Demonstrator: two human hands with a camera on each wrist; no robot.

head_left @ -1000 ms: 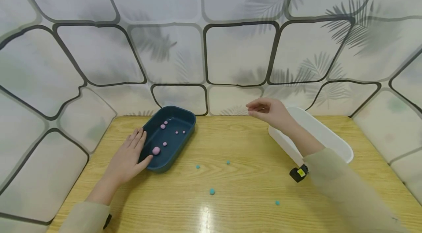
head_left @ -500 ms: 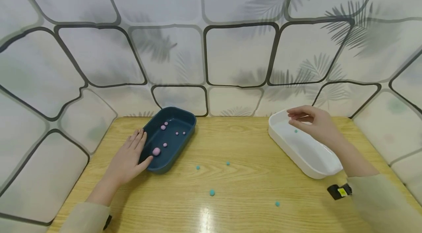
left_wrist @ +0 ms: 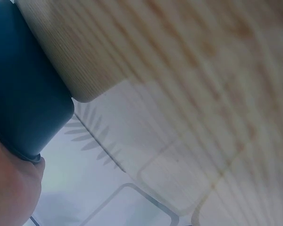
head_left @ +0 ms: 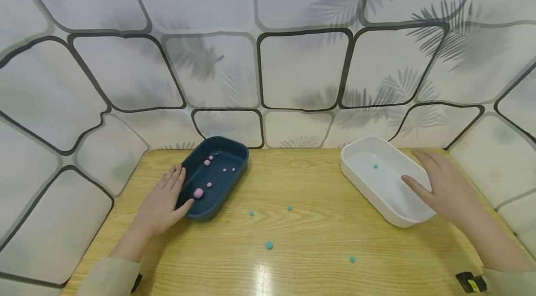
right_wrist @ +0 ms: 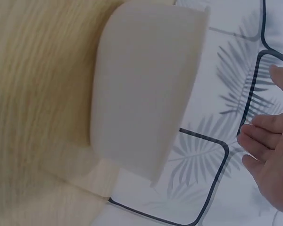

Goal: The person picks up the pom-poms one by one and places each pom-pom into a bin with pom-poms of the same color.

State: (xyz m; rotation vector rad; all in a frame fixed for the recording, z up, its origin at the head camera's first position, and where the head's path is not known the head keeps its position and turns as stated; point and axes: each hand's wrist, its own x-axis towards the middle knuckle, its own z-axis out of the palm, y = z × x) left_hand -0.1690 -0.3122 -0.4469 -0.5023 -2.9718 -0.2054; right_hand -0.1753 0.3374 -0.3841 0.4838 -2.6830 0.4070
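My left hand (head_left: 156,203) lies with straight fingers along the left rim of a dark blue dish (head_left: 221,190), its thumb at the near corner. Several pink balls (head_left: 198,192) of different sizes sit inside that dish. Over on the right, my right hand (head_left: 450,189) is spread beside a white dish (head_left: 366,190), holding nothing. Its fingers and thumb overlap the dish's right rim in the head view, while the right wrist view has the hand (right_wrist: 269,155) apart from the dish wall (right_wrist: 146,89). One small teal ball (head_left: 375,166) rests in the white dish.
Between the dishes, several teal balls are scattered on the wooden table (head_left: 310,235): a larger one (head_left: 269,245) near the front, a small one (head_left: 352,259) to the right, others farther back. A patterned backdrop (head_left: 301,68) rises behind the table and along both sides.
My right hand has moved right, across the white dish to its right side, and its pinched fingers have spread. A teal ball now shows inside that dish. My left hand has stayed put.
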